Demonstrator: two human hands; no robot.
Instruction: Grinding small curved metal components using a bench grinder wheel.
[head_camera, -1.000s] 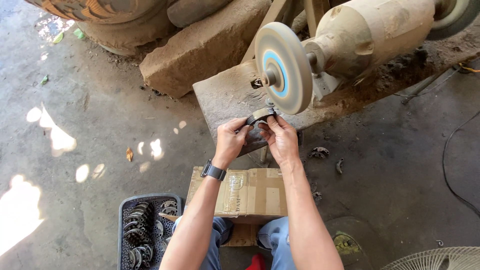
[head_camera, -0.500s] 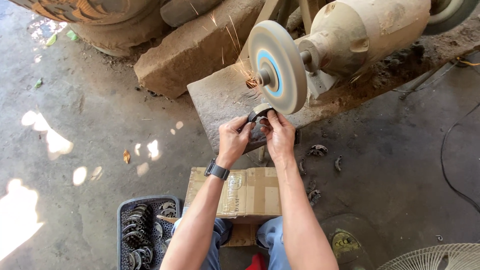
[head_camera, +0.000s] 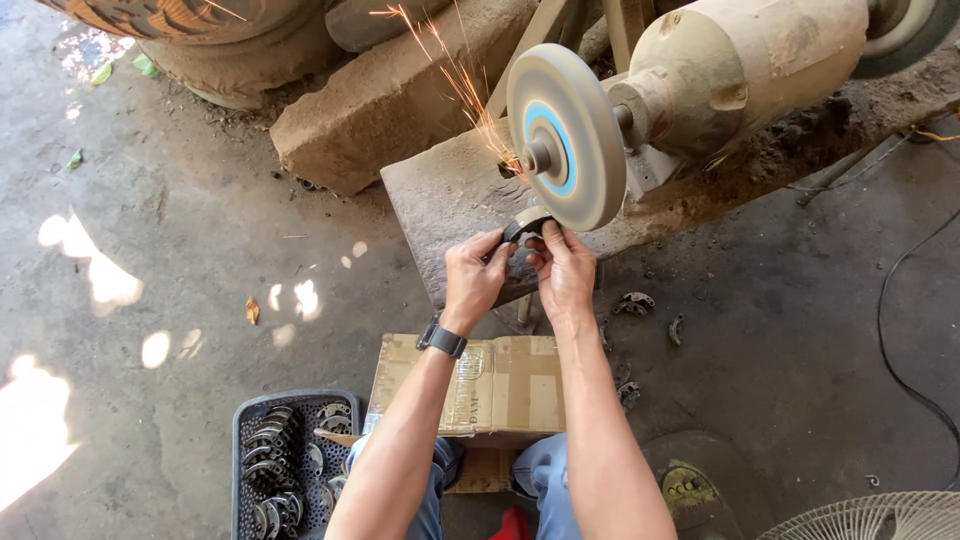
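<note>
Sparks fly toward eleven o'clock off the grinding wheel. Left hand and right hand both grip, clamped, a curved metal piece against its lower edge.

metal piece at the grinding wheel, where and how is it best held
Grip the metal piece by its lower end, from below on both sides, as the left hand and right hand do. Its top edge meets the wheel, where sparks fly.

We see one package: a flat brown cardboard box, rectangular and sealed with clear tape, lying on the floor under the forearms, beside a dark basket.
</note>
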